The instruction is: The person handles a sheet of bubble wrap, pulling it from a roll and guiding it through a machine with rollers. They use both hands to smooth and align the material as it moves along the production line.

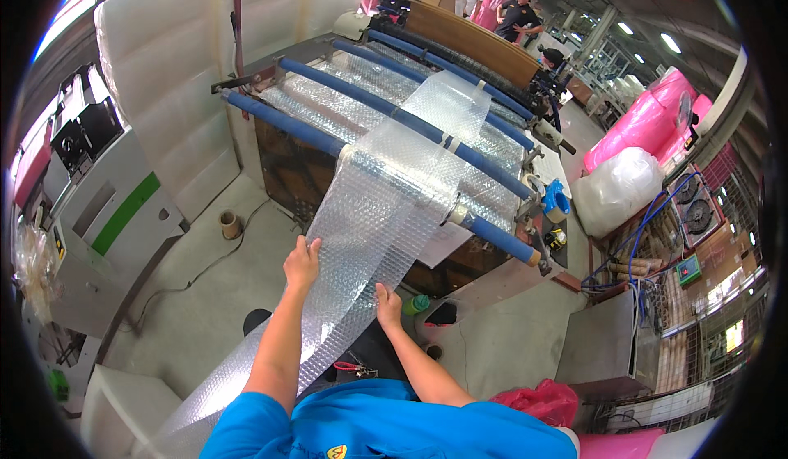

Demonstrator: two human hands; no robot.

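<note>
A long clear strip of bubble wrap [361, 237] comes over the blue rollers [283, 121] of a machine and slopes down toward me. It passes under my arms and trails off to the lower left. My left hand [302, 264] is closed on the strip's left edge, thumb upward. On the opposite edge, closer to my body, my right hand [388, 306] pinches the film with curled fingers. Between both hands the sheet hangs fairly flat, with a fold along its right side.
A tape roll [557, 203] and a yellow-black tape measure [556, 239] lie at the machine's right end. A grey-white cabinet [123, 221] stands left, near a cardboard tube [230, 224] and floor cable. Pink film rolls [640, 123] are at right. Two people [515, 18] stand far behind.
</note>
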